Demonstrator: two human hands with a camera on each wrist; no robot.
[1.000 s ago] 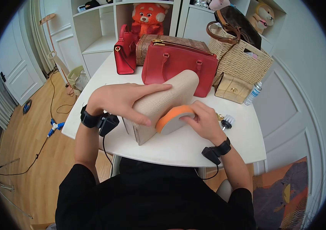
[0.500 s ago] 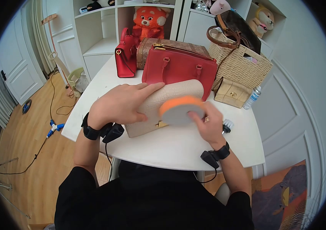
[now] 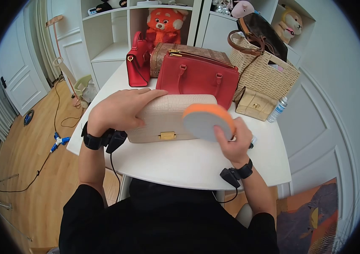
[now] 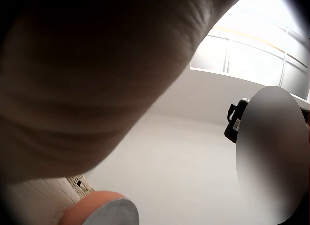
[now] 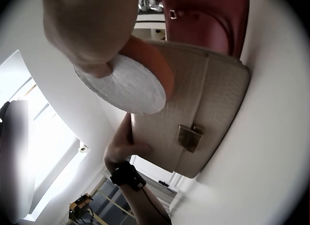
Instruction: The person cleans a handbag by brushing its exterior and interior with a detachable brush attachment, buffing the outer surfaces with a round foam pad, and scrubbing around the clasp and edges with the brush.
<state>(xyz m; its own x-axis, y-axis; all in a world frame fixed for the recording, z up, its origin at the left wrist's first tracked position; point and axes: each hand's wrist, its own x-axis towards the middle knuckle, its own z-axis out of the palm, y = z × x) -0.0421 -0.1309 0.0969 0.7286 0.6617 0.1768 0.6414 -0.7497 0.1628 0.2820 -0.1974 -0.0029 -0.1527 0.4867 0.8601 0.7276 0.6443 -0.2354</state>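
Note:
A cream, crocodile-patterned handbag [image 3: 154,125] stands on the white table with its gold clasp [image 3: 167,135] facing the person. My left hand [image 3: 116,111] holds its upper left end, the thumb on the front and the fingers over the top; in the left wrist view that hand fills much of the picture. With thumb and fingers, my right hand [image 3: 237,142] grips a round sponge pad [image 3: 203,122], orange with a grey face. The pad overlaps the bag's right front. In the right wrist view, the pad's orange side [image 5: 157,70] faces the bag's front [image 5: 213,99].
Behind the bag stand a large red handbag [image 3: 201,76], a small red bag [image 3: 138,65] and a brown patterned case [image 3: 156,55]. To the right are a woven basket bag [image 3: 260,63], a small gold bag [image 3: 251,103] and a spray bottle [image 3: 277,111]. A brush lies partly hidden behind my right hand.
The cream bag has turned and lowered from a tilted, end-on pose so its clasp front faces me. The pad has moved right with my right hand; my left hand has shifted slightly left.

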